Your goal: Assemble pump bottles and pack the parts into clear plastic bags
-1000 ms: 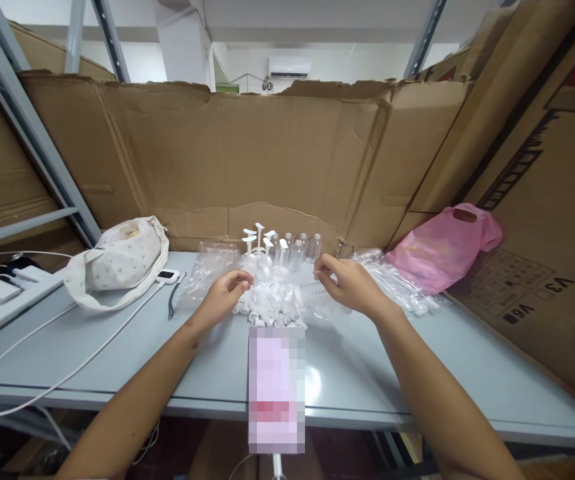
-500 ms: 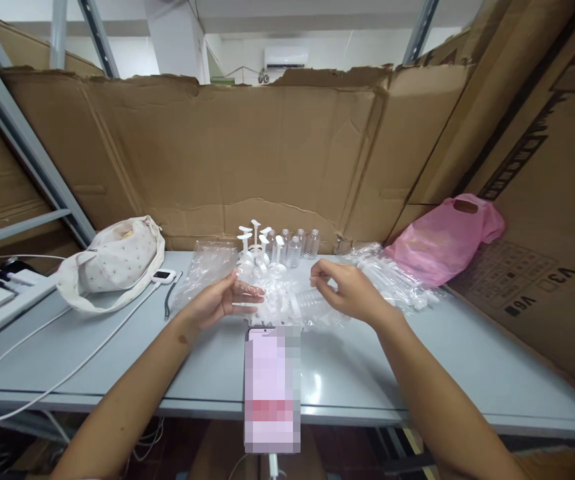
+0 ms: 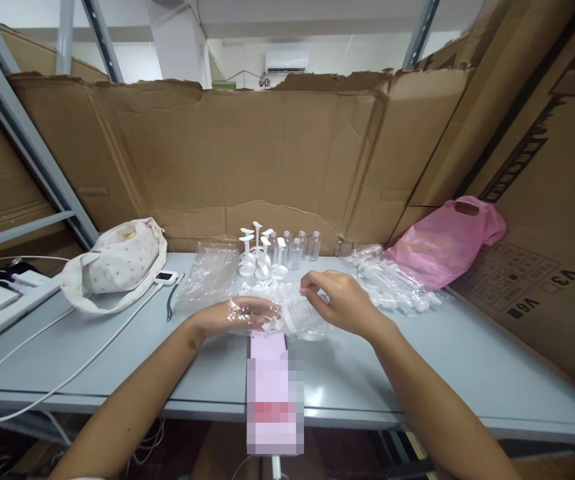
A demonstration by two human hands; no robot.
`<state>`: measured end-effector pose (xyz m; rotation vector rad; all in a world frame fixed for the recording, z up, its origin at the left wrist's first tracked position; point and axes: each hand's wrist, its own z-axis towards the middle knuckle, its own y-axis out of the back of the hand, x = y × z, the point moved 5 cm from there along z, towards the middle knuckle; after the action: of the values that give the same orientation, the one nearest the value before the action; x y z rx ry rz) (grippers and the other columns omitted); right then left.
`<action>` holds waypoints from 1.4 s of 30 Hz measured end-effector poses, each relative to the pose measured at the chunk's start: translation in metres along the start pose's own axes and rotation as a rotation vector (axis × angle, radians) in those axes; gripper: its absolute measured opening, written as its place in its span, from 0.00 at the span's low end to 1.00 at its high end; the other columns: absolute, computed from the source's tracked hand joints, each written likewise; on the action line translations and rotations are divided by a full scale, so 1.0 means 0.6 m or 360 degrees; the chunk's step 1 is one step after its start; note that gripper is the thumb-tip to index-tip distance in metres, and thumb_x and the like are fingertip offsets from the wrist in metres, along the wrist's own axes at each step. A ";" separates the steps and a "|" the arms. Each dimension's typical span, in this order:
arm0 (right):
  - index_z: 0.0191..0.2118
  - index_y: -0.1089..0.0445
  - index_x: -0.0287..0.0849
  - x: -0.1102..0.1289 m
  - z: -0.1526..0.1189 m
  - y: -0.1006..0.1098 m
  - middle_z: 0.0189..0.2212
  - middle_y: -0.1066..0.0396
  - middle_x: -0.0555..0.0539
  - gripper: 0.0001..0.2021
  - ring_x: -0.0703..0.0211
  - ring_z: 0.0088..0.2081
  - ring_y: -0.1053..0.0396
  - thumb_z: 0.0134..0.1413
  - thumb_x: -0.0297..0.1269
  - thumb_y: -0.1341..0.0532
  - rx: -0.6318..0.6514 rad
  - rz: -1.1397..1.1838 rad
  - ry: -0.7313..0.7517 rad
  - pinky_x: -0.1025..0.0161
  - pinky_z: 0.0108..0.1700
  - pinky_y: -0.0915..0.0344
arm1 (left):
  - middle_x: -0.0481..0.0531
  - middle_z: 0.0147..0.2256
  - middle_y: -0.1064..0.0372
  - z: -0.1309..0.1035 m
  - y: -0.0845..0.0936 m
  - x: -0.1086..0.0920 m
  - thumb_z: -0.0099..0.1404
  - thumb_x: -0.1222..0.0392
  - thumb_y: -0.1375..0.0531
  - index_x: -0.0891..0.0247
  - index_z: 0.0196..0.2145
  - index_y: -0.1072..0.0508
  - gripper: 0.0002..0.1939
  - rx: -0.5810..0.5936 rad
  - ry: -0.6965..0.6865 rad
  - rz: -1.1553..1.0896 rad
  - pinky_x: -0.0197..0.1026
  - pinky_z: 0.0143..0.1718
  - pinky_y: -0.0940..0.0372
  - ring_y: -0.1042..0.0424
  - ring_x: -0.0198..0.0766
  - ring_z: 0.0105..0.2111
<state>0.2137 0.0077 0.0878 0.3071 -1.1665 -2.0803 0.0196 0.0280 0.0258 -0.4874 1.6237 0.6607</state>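
The clear bag (image 3: 312, 321) lies between my left hand (image 3: 241, 313), fingers extended beneath film, and my right hand (image 3: 341, 297), fingers curled together; whether they pinch anything, I cannot tell.

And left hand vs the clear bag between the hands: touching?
Touching: the head view shows glinting film of the clear bag lying over the left hand.

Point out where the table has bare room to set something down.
Bare table shows between the right forearm and the printed cardboard box, between that forearm and the phone, and between the left forearm and the white cable. Crowded: behind the phone, with left hand, right hand, clear bag, pump heads and bottles; far right, around the pink bag.
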 end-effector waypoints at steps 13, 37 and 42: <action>0.50 0.34 0.47 -0.046 -0.013 0.050 0.49 0.29 0.42 0.16 0.49 0.52 0.33 0.57 0.42 0.42 -0.0782 0.0295 -0.0214 0.49 0.55 0.39 | 0.56 0.53 0.34 -0.006 0.010 -0.005 0.63 0.53 0.41 0.49 0.59 0.39 0.27 -0.0236 -0.0158 -0.0214 0.45 0.47 0.39 0.30 0.39 0.42; 0.33 0.33 0.44 -0.046 -0.017 -0.158 0.32 0.26 0.50 0.08 0.52 0.41 0.25 0.50 0.40 0.34 -0.0144 0.3041 -0.1284 0.52 0.47 0.30 | 0.54 0.35 0.29 0.006 0.017 -0.003 0.56 0.59 0.34 0.63 0.56 0.35 0.31 -0.0438 -0.0223 -0.0765 0.34 0.28 0.45 0.40 0.27 0.25; 0.36 0.32 0.48 -0.105 -0.027 -0.133 0.29 0.26 0.52 0.08 0.53 0.39 0.24 0.50 0.39 0.34 -0.0464 0.2903 -0.1379 0.56 0.42 0.27 | 0.56 0.37 0.28 -0.002 0.044 -0.010 0.57 0.54 0.36 0.62 0.58 0.37 0.32 -0.0605 -0.0198 -0.0507 0.35 0.25 0.48 0.42 0.27 0.23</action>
<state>0.2290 0.0669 0.0055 -1.4024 -0.8157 -0.5582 0.0025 0.0469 0.0356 -0.9419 1.2683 0.7431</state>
